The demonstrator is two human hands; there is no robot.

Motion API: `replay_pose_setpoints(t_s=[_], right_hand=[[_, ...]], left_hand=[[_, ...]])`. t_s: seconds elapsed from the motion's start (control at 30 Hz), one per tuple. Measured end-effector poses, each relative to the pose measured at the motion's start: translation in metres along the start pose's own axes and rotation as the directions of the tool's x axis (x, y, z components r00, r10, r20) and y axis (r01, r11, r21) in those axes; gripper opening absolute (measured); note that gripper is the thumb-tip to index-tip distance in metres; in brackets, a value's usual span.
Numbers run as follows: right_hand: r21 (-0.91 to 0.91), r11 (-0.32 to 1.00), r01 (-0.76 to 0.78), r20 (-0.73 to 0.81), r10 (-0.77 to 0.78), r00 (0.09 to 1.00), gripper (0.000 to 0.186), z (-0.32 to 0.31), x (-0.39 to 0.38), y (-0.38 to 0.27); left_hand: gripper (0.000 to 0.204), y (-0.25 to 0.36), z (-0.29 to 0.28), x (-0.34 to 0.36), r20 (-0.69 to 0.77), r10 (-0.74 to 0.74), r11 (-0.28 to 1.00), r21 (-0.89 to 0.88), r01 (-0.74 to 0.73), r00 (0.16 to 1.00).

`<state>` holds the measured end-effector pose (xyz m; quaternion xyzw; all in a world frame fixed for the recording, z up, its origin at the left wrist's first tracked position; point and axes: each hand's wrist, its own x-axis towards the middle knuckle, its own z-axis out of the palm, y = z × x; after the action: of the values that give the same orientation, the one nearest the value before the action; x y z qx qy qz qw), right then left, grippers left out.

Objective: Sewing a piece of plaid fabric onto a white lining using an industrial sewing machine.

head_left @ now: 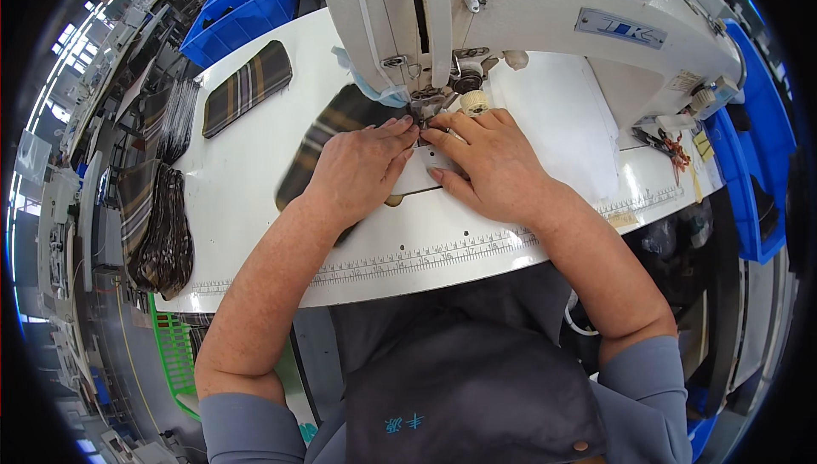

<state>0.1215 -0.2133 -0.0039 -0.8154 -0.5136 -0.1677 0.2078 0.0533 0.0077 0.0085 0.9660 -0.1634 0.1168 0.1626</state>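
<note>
A dark plaid fabric piece [313, 151] with tan and grey stripes lies under the head of a white sewing machine [528, 4]. Its near end is slightly blurred, and part of it is hidden by my left hand [359, 166]. That hand rests flat on the fabric, fingers stretched toward the presser foot [425, 106]. From the other side my right hand [492, 162] reaches to the same spot, fingers extended and thumb apart on the machine bed. The fingertips of both hands almost meet at the needle area, where the fabric's edge is hidden.
Another plaid piece [247, 89] lies at the far left of the white table [247, 200]. Stacked plaid pieces [157, 226] hang over its left edge. Blue bins [242, 17] stand behind and at right. A ruler strip [425, 255] runs along the front; small tools [655, 139] lie right.
</note>
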Motion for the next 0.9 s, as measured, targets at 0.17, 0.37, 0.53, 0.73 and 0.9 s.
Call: replay_pose_setpoints(t_s=[0.17,0.37,0.53,0.73,0.9], right_hand=[[-0.010,1.000,0.000,-0.017,0.000,1.000,0.041,0.000,0.000,0.000],[-0.006,1.000,0.016,-0.033,-0.016,0.999,0.042,0.002,0.000,0.001],[-0.009,1.000,0.018,-0.034,-0.018,0.999,0.042,0.003,-0.001,0.002],[0.025,0.999,0.026,-0.057,-0.025,0.998,0.035,0.001,-0.002,0.001],[0.093,0.994,0.056,-0.121,-0.045,0.992,0.024,-0.007,-0.004,0.000]], left_hand=[[0.033,0.009,0.012,-0.002,-0.098,-0.020,0.995,0.095,0.029,0.995],[0.034,0.006,0.024,-0.001,-0.238,0.022,0.991,0.136,0.010,0.971],[0.034,0.008,0.023,-0.002,-0.239,-0.002,0.993,0.114,0.030,0.971],[0.059,0.006,0.020,-0.002,-0.205,-0.055,0.955,0.276,0.112,0.977],[0.071,-0.002,0.004,-0.016,0.011,-0.097,0.988,0.122,0.095,0.995]])
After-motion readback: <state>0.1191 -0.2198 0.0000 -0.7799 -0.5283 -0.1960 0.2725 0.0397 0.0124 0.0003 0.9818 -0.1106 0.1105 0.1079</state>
